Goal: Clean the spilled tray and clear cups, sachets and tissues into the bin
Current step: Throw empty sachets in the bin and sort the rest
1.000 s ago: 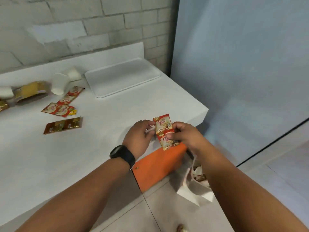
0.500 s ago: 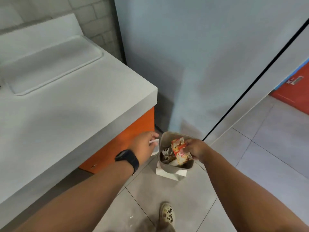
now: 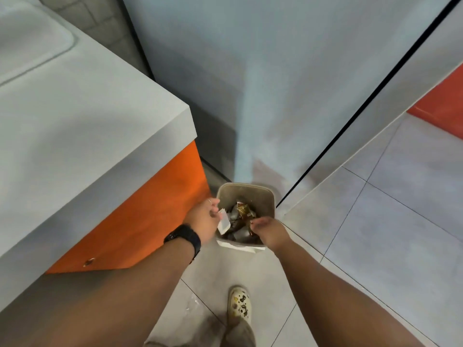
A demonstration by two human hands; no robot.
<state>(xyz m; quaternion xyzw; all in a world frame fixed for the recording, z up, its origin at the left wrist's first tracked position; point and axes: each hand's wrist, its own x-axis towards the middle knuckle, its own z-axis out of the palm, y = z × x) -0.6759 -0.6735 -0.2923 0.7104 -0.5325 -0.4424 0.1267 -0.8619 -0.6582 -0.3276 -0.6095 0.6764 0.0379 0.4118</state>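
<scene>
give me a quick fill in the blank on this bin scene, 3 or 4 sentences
1. The bin stands on the tiled ____.
2. A black watch sits on the wrist of the ____ hand.
3. The counter's side panel next to the bin is coloured ____.
4. The left hand pinches a small ____ piece of paper over the bin's rim.

Missing words: floor; left; orange; white
</scene>
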